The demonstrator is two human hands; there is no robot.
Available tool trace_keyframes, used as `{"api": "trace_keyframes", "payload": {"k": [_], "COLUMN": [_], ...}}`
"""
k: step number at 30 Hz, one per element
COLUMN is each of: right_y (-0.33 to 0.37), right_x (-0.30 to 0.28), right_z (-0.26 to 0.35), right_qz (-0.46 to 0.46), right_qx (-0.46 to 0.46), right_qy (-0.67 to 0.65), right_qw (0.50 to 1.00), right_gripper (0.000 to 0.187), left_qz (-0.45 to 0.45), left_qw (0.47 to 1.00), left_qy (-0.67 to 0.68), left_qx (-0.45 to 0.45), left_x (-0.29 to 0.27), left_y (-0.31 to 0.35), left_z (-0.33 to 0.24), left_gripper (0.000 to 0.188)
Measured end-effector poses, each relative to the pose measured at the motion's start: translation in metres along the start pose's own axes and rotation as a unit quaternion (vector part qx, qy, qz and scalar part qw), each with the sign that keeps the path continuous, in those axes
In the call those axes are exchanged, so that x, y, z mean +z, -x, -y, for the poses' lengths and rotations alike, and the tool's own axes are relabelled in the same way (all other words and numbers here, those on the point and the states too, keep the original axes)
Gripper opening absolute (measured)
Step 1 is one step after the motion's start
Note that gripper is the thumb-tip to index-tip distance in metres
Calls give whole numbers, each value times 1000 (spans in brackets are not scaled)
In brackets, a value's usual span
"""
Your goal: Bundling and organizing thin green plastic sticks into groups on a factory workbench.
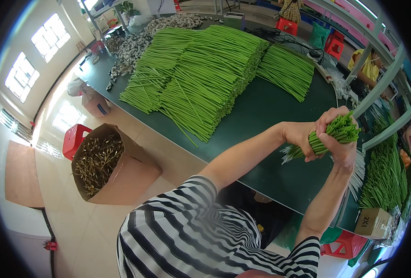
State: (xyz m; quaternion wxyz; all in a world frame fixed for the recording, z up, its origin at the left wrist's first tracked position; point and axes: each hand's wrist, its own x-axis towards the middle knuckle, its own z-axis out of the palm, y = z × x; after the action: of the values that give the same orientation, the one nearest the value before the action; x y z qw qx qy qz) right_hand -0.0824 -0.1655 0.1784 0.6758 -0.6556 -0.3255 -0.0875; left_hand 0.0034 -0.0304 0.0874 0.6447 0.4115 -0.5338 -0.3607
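Clearly, both hands are closed around one bundle (340,131) of green stems, held up above the right part of the dark green table (286,180). The left hand (300,135) comes in from the left, wrist bent, and grips toward the bundle's lower left end; the right hand (344,149) clasps it nearer the upper right end. Their fingers are curled and lie so close together that I cannot tell which hand some of them belong to. The bundle is tilted, its green ends showing at the upper right and paler, thin ends sticking out at the lower left.

Across the table, a big stack (214,74) of the same green stems lies well apart from the hands, with a smaller pile (286,69) just to its right. A grey heap (133,52) of small pieces lies to the stack's left. White sticks (358,172) lie below and right of the hands, beside more greenery (382,173), with a small box (373,223) near its lower end. On the floor to the left, a carton (126,178) holds dry brown bits (97,162), next to a red stool (73,141).
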Motion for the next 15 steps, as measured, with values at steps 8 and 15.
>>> {"api": "trace_keyframes", "payload": {"k": [8,15], "right_y": [-4,17], "right_x": [-22,4], "right_z": [-43,-50], "right_qz": [-194,-273], "right_qx": [2,27], "right_qy": [71,97], "right_qw": [978,957], "right_gripper": [35,32], "left_qz": [-255,-495], "left_qw": [959,832], "left_qy": [-122,-250], "left_qx": [-22,23], "left_x": [4,56], "left_y": [9,2], "left_z": [38,72], "left_gripper": [34,49]}}
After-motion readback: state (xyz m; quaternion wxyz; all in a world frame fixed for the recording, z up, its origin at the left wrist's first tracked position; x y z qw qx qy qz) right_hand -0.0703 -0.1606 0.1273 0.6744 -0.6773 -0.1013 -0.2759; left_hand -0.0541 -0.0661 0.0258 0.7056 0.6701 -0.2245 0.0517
